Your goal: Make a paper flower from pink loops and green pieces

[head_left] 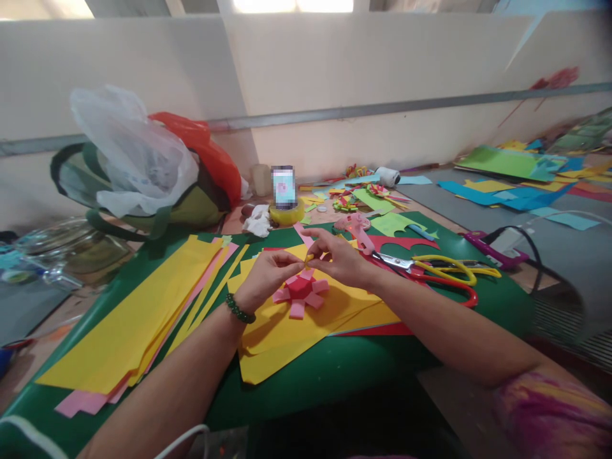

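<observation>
Head cam, fwd & down.

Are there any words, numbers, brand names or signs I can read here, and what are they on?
None that can be read.
Phone screen: covered in blurry squares, so nothing is readable.
White plastic bag: any print is too blurred to read.
Pink-and-red paper flower: no writing shows.
Yellow paper sheets: no writing shows.

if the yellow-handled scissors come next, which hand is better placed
Likely the right hand: the yellow-handled scissors lie beside its forearm. The left hand is farther away, though both pinch a yellow paper piece.
</observation>
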The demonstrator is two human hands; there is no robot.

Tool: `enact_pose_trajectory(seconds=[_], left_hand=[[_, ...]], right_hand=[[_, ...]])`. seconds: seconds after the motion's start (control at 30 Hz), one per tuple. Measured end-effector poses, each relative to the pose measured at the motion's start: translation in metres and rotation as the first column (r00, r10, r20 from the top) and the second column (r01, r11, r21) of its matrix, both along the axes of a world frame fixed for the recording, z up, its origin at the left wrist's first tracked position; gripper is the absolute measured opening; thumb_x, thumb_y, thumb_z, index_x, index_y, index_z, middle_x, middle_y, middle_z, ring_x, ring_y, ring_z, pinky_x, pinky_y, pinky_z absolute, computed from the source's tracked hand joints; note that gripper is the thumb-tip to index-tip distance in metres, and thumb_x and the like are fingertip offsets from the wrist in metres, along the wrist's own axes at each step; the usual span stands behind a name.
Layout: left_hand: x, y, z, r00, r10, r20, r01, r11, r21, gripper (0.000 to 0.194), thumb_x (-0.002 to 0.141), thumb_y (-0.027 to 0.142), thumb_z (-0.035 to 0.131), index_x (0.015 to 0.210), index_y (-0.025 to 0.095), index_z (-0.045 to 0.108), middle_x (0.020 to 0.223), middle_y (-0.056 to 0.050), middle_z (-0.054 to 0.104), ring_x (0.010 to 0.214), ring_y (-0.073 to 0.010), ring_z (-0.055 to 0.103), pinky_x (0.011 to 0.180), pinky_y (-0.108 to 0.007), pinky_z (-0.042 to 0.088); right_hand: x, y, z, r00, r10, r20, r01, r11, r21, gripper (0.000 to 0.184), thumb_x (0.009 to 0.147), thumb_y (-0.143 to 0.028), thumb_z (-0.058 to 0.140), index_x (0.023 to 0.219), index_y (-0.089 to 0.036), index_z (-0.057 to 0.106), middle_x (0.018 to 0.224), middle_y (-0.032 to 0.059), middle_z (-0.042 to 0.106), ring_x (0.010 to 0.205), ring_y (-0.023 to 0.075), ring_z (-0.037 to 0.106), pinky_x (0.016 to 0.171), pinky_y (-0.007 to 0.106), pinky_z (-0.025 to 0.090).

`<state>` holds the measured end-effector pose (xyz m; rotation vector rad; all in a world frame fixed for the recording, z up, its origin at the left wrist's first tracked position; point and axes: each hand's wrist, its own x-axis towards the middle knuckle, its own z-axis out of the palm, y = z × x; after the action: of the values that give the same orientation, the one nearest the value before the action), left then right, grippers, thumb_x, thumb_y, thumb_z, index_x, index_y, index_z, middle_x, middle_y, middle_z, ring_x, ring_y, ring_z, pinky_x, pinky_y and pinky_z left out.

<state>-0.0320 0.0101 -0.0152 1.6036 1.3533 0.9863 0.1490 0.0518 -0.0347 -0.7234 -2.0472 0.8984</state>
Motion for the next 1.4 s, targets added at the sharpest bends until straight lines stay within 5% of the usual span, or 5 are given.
enact_pose_trajectory(seconds=[0.37, 0.63, 1.2, 1.4], left_hand=[[0.003, -0.004, 0.003, 0.999, -0.046, 0.014, 0.045, 0.999, 0.012, 0.028, 0.066, 0.043, 0.069, 0.066, 0.016, 0.067, 0.062, -0.003, 0.064, 0.059, -0.0138, 0.053, 0.056, -0.026, 0.040], [0.007, -0.004, -0.002, 0.988, 0.150, -0.033, -0.138, 0.960, 0.244, 0.015, 0.067, 0.033, 0.063, 0.062, 0.019, 0.061, 0.067, -0.003, 0.065, 0.067, -0.0167, 0.058, 0.067, -0.030, 0.046], [0.012, -0.006, -0.003, 0.979, 0.169, -0.113, -0.116, 0.923, 0.367, 0.008, 0.068, 0.019, 0.060, 0.060, 0.019, 0.059, 0.066, -0.002, 0.065, 0.065, -0.0150, 0.059, 0.065, -0.027, 0.048], [0.009, -0.003, -0.007, 0.986, 0.155, -0.057, -0.127, 0.932, 0.340, 0.006, 0.067, 0.022, 0.061, 0.062, 0.018, 0.061, 0.065, -0.001, 0.066, 0.064, -0.0147, 0.060, 0.064, -0.027, 0.048]], right_hand=[[0.000, 0.003, 0.001, 0.997, -0.031, -0.065, 0.028, 0.998, -0.053, 0.053, 0.075, -0.033, 0.071, 0.120, -0.018, 0.049, 0.081, 0.0004, 0.063, 0.074, 0.0148, 0.061, 0.063, 0.027, 0.049], [-0.009, 0.000, -0.002, 0.967, -0.187, -0.176, 0.157, 0.973, -0.169, 0.032, 0.069, -0.034, 0.068, 0.088, -0.022, 0.044, 0.066, -0.0049, 0.059, 0.059, 0.0125, 0.057, 0.054, 0.025, 0.043], [-0.015, -0.002, -0.005, 0.963, -0.208, -0.173, 0.190, 0.975, -0.115, 0.026, 0.063, -0.022, 0.057, 0.087, -0.022, 0.045, 0.068, -0.0045, 0.057, 0.061, 0.0122, 0.056, 0.057, 0.026, 0.043], [-0.013, -0.002, -0.001, 0.972, -0.112, -0.207, 0.084, 0.987, -0.139, 0.033, 0.065, -0.026, 0.063, 0.093, -0.021, 0.046, 0.072, -0.0032, 0.059, 0.064, 0.0117, 0.056, 0.056, 0.024, 0.044]])
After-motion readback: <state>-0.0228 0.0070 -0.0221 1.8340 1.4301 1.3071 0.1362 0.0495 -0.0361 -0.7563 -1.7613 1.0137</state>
